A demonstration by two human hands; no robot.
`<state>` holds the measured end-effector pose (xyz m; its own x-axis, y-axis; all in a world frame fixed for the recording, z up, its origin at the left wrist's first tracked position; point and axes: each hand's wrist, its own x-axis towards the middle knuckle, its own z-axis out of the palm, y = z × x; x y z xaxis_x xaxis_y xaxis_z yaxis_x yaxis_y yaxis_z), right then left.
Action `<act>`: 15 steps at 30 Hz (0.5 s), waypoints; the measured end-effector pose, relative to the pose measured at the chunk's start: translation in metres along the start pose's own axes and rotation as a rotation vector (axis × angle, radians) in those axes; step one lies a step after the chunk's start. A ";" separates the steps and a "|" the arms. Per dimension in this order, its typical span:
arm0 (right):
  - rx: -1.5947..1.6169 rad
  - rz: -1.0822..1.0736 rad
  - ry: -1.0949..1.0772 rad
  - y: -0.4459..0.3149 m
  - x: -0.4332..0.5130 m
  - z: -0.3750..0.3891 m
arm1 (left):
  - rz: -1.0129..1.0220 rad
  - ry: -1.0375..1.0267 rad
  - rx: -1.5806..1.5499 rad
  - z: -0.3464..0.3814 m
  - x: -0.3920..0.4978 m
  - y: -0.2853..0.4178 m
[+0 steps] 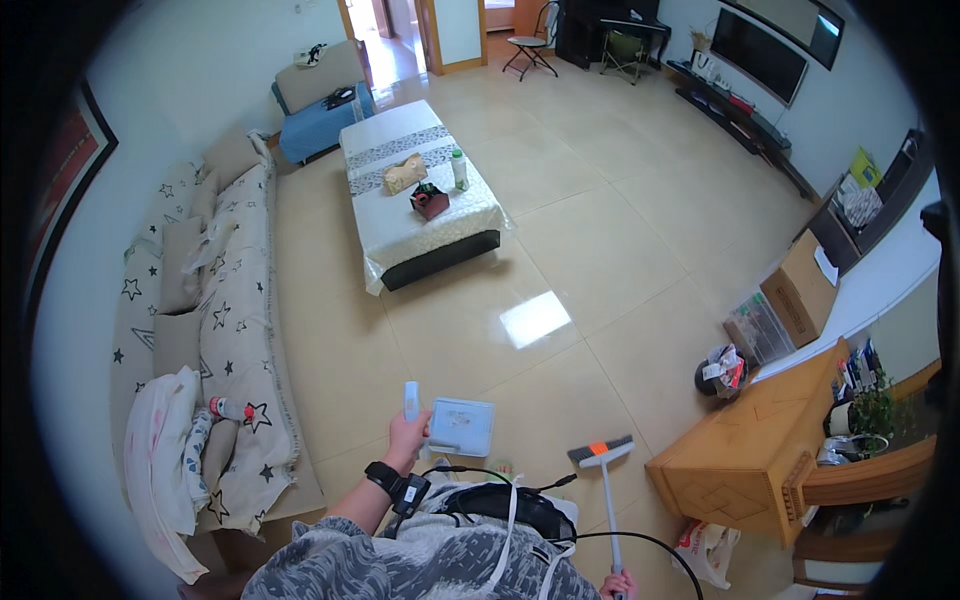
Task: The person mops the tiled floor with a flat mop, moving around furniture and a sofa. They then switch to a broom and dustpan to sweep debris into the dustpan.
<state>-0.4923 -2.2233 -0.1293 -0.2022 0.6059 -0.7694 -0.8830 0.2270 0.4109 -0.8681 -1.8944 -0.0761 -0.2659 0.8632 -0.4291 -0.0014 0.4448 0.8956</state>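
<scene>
My left hand [407, 437] is closed around a pale plastic handle [411, 401] that points up and forward. Just right of that hand is a light-blue, box-shaped plastic pan [472, 429], seemingly a dustpan, with some greyish bits in it. How handle and pan join is hidden by my hand. At the bottom edge, my right hand [619, 582] grips the grey pole of a broom [610, 506]. The broom's head [601, 450], with dark bristles and an orange middle, rests on the tiled floor to the right of the pan.
A star-patterned sofa [240, 300] runs along the left. Ahead stands a cloth-covered table [405, 232] with a bottle [459, 171] on it. At right are a wooden cabinet [742, 435], a waste bin [709, 381], a cardboard box [799, 289] and a plastic bag [706, 551]. A black cable [645, 535] crosses near my waist.
</scene>
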 end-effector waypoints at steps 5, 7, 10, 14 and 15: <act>-0.217 -0.046 -0.058 0.040 -0.009 0.016 | -0.005 -0.017 0.040 -0.001 0.004 -0.001; -0.208 -0.046 -0.134 0.048 -0.003 0.023 | -0.002 -0.037 0.043 -0.003 0.006 -0.003; 0.071 -0.010 -0.276 0.047 0.032 0.039 | 0.007 -0.043 0.024 -0.009 0.005 -0.005; -0.779 -0.150 -0.547 0.020 0.101 0.066 | -0.018 -0.091 0.155 -0.012 0.007 -0.002; -0.043 0.071 -0.468 0.016 0.126 0.073 | -0.016 -0.175 0.102 -0.013 0.004 -0.003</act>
<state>-0.5009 -2.0878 -0.1846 -0.0585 0.8992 -0.4336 -0.8925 0.1475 0.4262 -0.8819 -1.8953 -0.0792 -0.0950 0.8801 -0.4651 0.0953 0.4731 0.8758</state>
